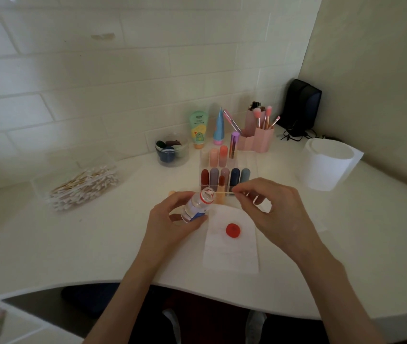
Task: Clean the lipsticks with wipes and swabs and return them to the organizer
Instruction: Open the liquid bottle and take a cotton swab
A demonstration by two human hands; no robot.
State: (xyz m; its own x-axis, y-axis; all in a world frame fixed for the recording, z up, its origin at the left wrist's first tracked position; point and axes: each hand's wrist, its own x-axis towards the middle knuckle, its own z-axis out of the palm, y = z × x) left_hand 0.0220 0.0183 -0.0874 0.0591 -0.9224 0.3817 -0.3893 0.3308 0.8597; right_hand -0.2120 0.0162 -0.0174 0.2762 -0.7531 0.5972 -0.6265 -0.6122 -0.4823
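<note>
Between the hands, the swab tip sits at the mouth of the open, tipped bottle. The left hand grips the bottle. The right hand pinches the swab. The lipsticks stand in the organizer just past both hands. If the bottle tips more, the liquid could spill onto the wipe under the hands.

- A single wide-angle camera, worn on the person's head, looks forward and steeply down onto the white curved-edge table.
- It faces the corner where the white tiled wall meets the plain cream side wall. Straight lines bow toward the frame edges.
- It sits close. The left hand, gripping a small clear plastic bottle, and the right hand, pinching a wooden-stemmed cotton swab, fill the middle.
- The clear acrylic lipstick organizer stands just beyond the hands, farther from the lens.
</note>
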